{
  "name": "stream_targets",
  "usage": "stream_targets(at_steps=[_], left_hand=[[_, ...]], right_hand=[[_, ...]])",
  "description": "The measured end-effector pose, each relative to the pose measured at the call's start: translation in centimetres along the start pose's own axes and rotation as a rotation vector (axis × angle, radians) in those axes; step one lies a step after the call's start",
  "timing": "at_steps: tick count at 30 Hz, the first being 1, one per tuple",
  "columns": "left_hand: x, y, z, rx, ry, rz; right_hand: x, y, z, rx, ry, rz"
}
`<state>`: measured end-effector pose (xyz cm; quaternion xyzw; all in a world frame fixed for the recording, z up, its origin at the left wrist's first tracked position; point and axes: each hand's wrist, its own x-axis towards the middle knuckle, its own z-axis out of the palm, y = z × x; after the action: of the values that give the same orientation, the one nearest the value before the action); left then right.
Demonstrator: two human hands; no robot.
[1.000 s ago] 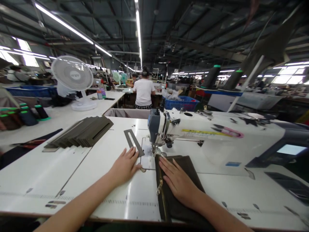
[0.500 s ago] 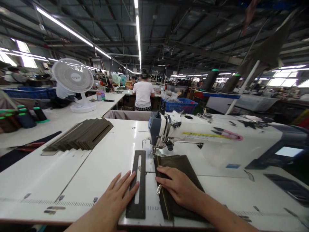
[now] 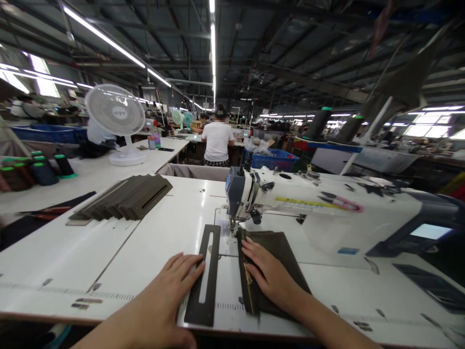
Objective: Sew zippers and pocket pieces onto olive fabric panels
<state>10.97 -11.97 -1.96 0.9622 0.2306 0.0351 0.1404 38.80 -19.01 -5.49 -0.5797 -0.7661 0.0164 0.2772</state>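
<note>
My left hand (image 3: 174, 283) rests on the table, its fingertips on the left edge of a dark flat strip (image 3: 214, 271) with a long slot cut in it. The fingers lie outstretched and the thumb points down toward the table's front edge. My right hand (image 3: 271, 276) lies flat, fingers extended, on a dark olive fabric piece (image 3: 281, 247). Along that fabric's left side runs a gold-toothed zipper (image 3: 250, 286), with its metal pull beside my fingers. Just beyond the fabric stands the sewing machine's needle and presser foot (image 3: 233, 228); the fabric's far left corner lies close by it.
A fanned stack of slotted dark pieces (image 3: 127, 198) lies at left on the table. The sewing machine (image 3: 327, 208) fills the right side, snips (image 3: 341, 201) on its arm. Farther off are a white fan (image 3: 116, 111), thread cones (image 3: 63, 167), a blue crate (image 3: 274, 159) and a person (image 3: 218, 140).
The zippered fabric has shifted slightly right under my right hand. The slotted strip's near end has swung a little left, and my left hand's fingers have drawn closer together.
</note>
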Motion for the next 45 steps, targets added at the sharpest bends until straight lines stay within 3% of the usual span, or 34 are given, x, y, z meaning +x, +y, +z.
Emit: stream_targets(at_steps=[3, 7, 10, 17, 24, 28, 31, 35, 37, 42, 45], left_hand=[[-0.6, 0.5, 0.5, 0.034, 0.056, -0.001], [-1.2, 1.0, 0.4, 0.039, 0.12, 0.082], [-0.6, 0.8, -0.3, -0.015, 0.154, 0.092], [2.3, -0.6, 0.2, -0.03, 0.24, 0.055], [7.1, -2.0, -0.2, 0.064, 0.3, 0.016], [7.2, -2.3, 0.3, 0.013, 0.404, 0.02], [6.1, -1.4, 0.9, -0.061, 0.552, 0.044], [6.4, 0.8, 1.5, 0.04, 0.742, 0.221], [7.5, 1.8, 1.9, 0.139, 0.698, 0.294], [9.8, 2.9, 2.9, 0.216, 0.337, 0.265], [10.1, 2.8, 2.9, 0.168, 0.302, 0.234]], right_hand=[[0.1, 0.0, 0.4, -0.162, -0.043, -0.038], [-0.1, 0.3, 1.0, -0.222, 0.074, 0.044], [0.0, 0.5, 1.1, -0.267, 0.065, 0.065], [1.0, 0.3, 0.1, -0.281, 0.002, 0.075], [0.4, 0.9, 1.2, -0.33, -0.024, 0.094], [-0.9, 0.0, 1.8, -0.368, -0.063, 0.055], [-1.6, -0.7, 2.0, -0.391, -0.068, 0.041], [-1.5, -1.0, 1.9, -0.398, -0.09, 0.053], [-1.3, -1.0, 1.7, -0.4, -0.122, 0.056], [-1.1, -1.4, 1.2, -0.358, -0.123, 0.071], [-1.1, -1.8, 0.9, -0.311, -0.1, 0.088]])
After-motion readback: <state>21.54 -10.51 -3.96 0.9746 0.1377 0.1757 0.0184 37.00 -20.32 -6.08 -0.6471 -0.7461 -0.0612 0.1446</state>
